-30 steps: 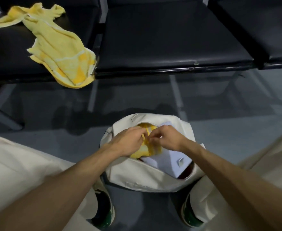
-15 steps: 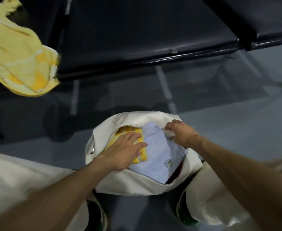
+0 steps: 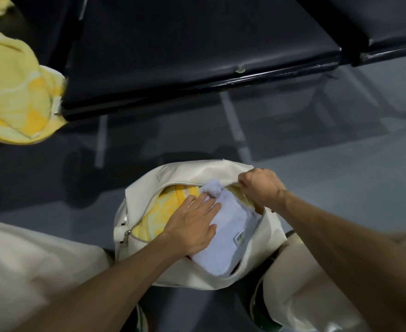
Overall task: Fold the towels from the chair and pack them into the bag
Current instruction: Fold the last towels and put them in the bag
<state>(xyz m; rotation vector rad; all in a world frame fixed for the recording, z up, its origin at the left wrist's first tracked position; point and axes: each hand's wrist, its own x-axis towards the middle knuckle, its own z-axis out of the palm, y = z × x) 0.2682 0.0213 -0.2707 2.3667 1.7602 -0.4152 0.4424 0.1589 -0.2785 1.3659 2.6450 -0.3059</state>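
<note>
The white bag sits unzipped on the floor. The left hand presses flat on the pale blue towel and the folded yellow towel inside. The right hand grips the bag's far rim. A loose yellow towel overhangs the chair seat's front edge. The blue towel's label is unreadable.

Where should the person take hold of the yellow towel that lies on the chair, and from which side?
Best at the lower end of the yellow towel, which hangs over the front edge of the chair seat. That end is free on both faces, so the left hand, coming from the front, can pinch it, probably more easily than the part lying flat on the seat.
</note>
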